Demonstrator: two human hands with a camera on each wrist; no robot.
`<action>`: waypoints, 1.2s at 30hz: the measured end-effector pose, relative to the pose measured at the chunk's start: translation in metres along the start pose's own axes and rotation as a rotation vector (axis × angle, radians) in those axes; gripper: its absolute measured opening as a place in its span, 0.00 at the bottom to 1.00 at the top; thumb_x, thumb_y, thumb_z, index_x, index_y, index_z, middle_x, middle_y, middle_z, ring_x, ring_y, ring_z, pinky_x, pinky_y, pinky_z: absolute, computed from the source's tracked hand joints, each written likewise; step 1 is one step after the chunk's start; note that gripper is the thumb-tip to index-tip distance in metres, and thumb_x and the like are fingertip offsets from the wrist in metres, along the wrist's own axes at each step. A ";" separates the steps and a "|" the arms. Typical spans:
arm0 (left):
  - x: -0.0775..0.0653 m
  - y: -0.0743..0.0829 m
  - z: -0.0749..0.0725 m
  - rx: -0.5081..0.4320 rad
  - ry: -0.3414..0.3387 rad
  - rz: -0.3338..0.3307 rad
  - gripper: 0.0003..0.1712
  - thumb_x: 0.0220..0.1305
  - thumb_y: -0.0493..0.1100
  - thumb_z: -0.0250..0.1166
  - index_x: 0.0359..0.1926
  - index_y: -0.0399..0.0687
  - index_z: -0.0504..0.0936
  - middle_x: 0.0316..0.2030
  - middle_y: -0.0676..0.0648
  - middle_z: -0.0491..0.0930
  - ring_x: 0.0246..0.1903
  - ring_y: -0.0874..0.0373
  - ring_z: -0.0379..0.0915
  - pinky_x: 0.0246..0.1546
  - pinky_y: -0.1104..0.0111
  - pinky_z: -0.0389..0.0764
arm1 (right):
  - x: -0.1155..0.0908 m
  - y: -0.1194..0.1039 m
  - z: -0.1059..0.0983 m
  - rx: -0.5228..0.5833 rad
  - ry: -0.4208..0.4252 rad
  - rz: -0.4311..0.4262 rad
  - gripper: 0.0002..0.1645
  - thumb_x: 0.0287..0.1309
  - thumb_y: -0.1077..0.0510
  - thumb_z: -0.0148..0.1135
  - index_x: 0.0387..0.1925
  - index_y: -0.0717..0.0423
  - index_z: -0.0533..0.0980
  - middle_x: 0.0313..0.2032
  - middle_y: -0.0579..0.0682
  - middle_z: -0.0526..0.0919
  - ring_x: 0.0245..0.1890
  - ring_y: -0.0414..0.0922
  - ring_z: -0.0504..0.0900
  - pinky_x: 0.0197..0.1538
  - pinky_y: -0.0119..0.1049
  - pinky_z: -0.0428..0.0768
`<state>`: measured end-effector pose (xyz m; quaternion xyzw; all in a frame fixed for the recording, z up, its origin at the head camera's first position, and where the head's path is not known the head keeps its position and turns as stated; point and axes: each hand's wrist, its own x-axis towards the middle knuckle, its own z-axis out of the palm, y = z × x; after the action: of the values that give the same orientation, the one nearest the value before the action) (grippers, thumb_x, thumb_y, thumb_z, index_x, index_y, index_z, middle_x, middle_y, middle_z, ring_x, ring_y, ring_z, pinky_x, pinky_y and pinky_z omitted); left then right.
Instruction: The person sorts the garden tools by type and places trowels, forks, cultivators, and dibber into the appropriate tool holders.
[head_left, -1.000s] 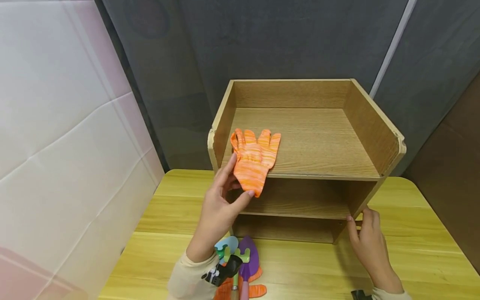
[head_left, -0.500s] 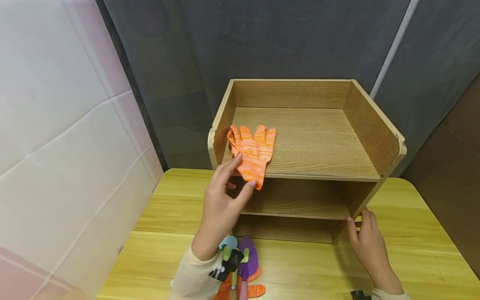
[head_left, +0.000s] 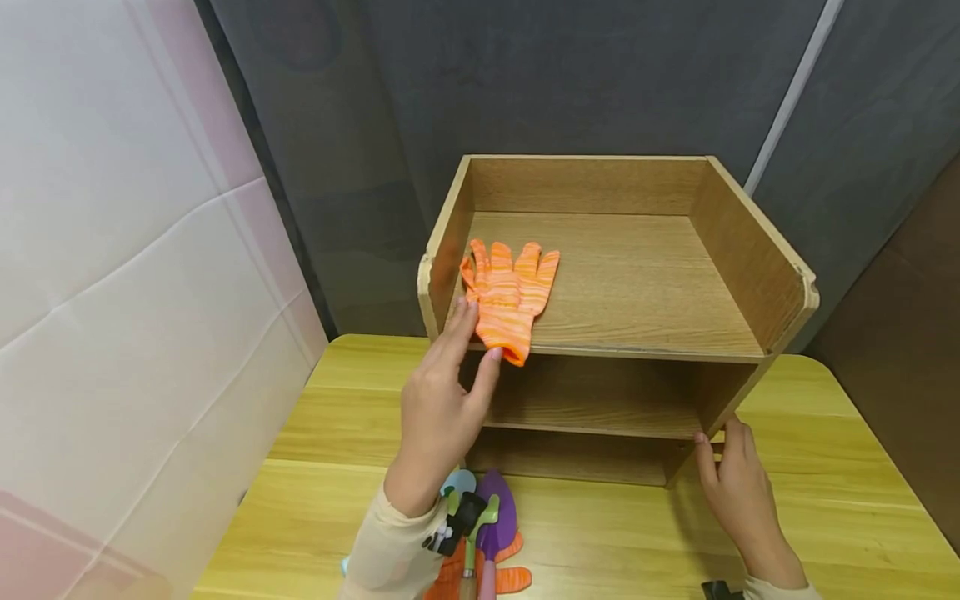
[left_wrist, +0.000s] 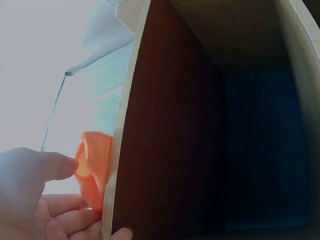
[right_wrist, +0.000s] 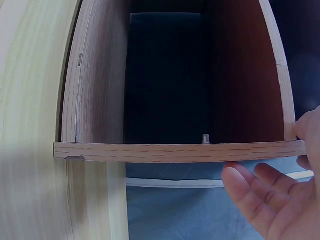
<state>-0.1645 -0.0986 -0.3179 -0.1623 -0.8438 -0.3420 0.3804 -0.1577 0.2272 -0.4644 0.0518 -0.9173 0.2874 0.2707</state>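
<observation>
An orange striped glove (head_left: pixel 506 300) lies on the top board of the wooden shelf (head_left: pixel 637 283), near its left side, with its cuff sticking out over the front edge. My left hand (head_left: pixel 442 408) is at the cuff, its fingers fairly straight and its thumb tip touching or just beside the cuff opening. In the left wrist view the glove's cuff (left_wrist: pixel 95 167) gapes beside the thumb, and the fingers are under the board's edge. My right hand (head_left: pixel 738 487) holds the lower right side of the shelf, thumb at the front edge and fingers around the side panel (right_wrist: pixel 175 152).
On the yellow wooden table (head_left: pixel 300 500) lie a purple trowel (head_left: pixel 497 508), a green hand rake (head_left: pixel 487 512), a light blue tool (head_left: pixel 459 481) and another orange glove (head_left: pixel 513 579), partly behind the left sleeve. A white padded panel (head_left: pixel 150 292) stands at left.
The glove has slid farther back on the top board, and its cuff has come up toward the front edge. The left hand's grip has loosened. The right hand stays put.
</observation>
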 end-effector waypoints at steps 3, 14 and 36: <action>0.002 0.001 0.000 0.038 -0.027 -0.017 0.30 0.64 0.45 0.64 0.65 0.39 0.71 0.64 0.41 0.71 0.63 0.48 0.70 0.57 0.53 0.75 | 0.000 0.000 0.000 0.000 0.008 -0.005 0.25 0.67 0.64 0.51 0.60 0.73 0.60 0.45 0.69 0.71 0.35 0.62 0.80 0.28 0.51 0.78; 0.004 0.002 0.004 0.115 -0.063 -0.033 0.31 0.63 0.45 0.64 0.66 0.41 0.70 0.65 0.42 0.71 0.61 0.46 0.72 0.54 0.53 0.77 | 0.001 -0.001 0.001 0.003 0.011 0.011 0.21 0.67 0.63 0.51 0.57 0.71 0.62 0.44 0.68 0.71 0.35 0.62 0.80 0.29 0.54 0.78; -0.008 0.003 -0.016 -0.078 0.030 0.058 0.27 0.60 0.36 0.65 0.62 0.42 0.75 0.56 0.43 0.79 0.49 0.54 0.77 0.37 0.66 0.80 | 0.001 -0.002 0.003 0.017 -0.030 0.011 0.23 0.68 0.62 0.49 0.59 0.71 0.60 0.46 0.69 0.70 0.36 0.63 0.80 0.28 0.53 0.78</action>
<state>-0.1490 -0.1084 -0.3151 -0.1963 -0.8191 -0.3657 0.3960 -0.1597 0.2241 -0.4646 0.0535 -0.9191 0.2958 0.2547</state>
